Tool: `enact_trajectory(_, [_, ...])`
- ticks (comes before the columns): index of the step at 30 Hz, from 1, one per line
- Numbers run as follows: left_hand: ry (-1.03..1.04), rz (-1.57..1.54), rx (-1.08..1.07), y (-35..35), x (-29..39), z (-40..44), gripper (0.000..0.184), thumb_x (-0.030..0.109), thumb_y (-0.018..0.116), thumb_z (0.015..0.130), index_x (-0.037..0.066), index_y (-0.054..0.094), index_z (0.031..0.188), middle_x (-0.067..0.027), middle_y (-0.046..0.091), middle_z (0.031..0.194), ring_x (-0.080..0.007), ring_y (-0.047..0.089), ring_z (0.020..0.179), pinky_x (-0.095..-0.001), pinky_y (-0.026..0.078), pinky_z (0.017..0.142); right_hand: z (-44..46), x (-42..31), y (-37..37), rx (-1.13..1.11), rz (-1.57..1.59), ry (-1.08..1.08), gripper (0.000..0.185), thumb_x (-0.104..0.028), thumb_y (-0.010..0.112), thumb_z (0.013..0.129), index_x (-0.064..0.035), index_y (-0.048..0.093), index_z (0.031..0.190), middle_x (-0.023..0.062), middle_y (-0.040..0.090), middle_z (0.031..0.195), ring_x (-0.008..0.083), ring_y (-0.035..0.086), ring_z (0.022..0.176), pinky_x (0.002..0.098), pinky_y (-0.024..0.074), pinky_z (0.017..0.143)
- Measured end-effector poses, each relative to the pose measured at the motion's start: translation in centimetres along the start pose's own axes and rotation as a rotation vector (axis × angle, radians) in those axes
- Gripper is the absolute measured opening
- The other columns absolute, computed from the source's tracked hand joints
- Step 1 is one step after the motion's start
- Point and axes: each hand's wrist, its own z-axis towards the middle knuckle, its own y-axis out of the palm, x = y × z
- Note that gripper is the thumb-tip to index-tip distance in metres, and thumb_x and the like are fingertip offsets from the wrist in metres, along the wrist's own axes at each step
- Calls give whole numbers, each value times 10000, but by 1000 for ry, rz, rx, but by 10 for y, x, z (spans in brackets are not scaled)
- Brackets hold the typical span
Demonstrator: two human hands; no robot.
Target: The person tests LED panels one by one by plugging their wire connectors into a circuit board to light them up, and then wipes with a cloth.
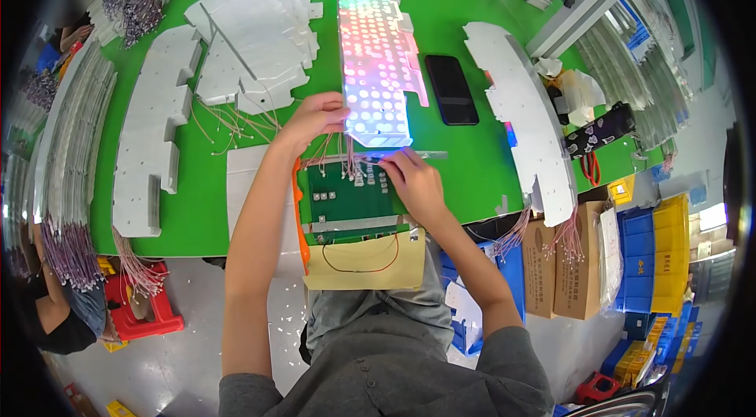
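Observation:
A lit keyboard backlight panel lies on the green table, its dots glowing green, red, blue and white. My left hand has its fingers closed at the panel's lower left edge. Just below it, thin wires with small white plugs run to a green circuit board with several white sockets. My right hand is pinched at the board's upper right, beside the panel's bottom edge; what its fingertips hold is hidden. Orange trim and a yellow sheet with a looped wire border the board.
White panels lie in a stack, at the left and at the right. A black phone rests right of the lit panel. Bundled panels with wires stand along the left edge. Cardboard boxes and blue bins sit lower right.

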Motion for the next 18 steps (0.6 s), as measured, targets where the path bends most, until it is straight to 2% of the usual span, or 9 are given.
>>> enact_trajectory(5, [139, -6, 139, 0, 1, 2, 198, 19, 559, 816, 3, 552, 1013, -36, 612, 900, -92, 547, 769, -191, 454, 699, 3, -9, -7, -42, 20, 41, 116, -129, 615, 786, -72, 562, 871, 24, 627, 786, 186, 566, 550, 276, 428, 488])
enact_trajectory(10, [276, -3, 141, -11, -4, 5, 216, 9, 555, 816, 23, 555, 1032, -18, 604, 884, -86, 533, 726, -179, 435, 661, 3, -10, -8, -69, 40, 40, 99, -181, 555, 833, -96, 531, 877, 41, 607, 770, 220, 576, 561, 310, 441, 481])
enact_trajectory(15, [281, 44, 209, -9, -8, 9, 223, -3, 546, 817, 21, 554, 1038, -16, 601, 866, -86, 534, 729, -184, 439, 663, 4, -11, -9, -61, 71, 33, 97, -181, 545, 839, -98, 520, 883, 35, 606, 782, 228, 573, 559, 316, 439, 486])
enact_trajectory(18, [285, 64, 167, -13, -7, 10, 238, -7, 547, 811, 9, 550, 1048, -31, 606, 876, -99, 545, 737, -189, 446, 668, 5, -11, -9, -48, 60, 34, 91, -158, 565, 824, -91, 538, 880, 28, 617, 773, 208, 568, 550, 297, 430, 484])
